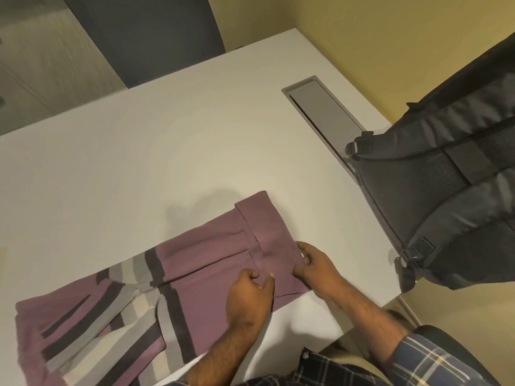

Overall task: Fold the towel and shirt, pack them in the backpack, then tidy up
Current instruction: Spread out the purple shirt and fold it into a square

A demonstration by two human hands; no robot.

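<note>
A mauve shirt (pixel 211 263) with grey, cream and dark stripes lies spread across the near part of the white table (pixel 139 168), its plain end folded over toward the right. My left hand (pixel 248 296) pinches the fabric near the folded hem. My right hand (pixel 315 264) grips the shirt's right edge just beside it. A black backpack (pixel 446 196) stands at the table's right edge, its straps and mesh back panel facing me. No towel is in view.
A grey cable-tray flap (pixel 320 112) is set into the table near the backpack. A dark chair back (pixel 145 34) stands beyond the far table edge. Yellow wall runs along the right.
</note>
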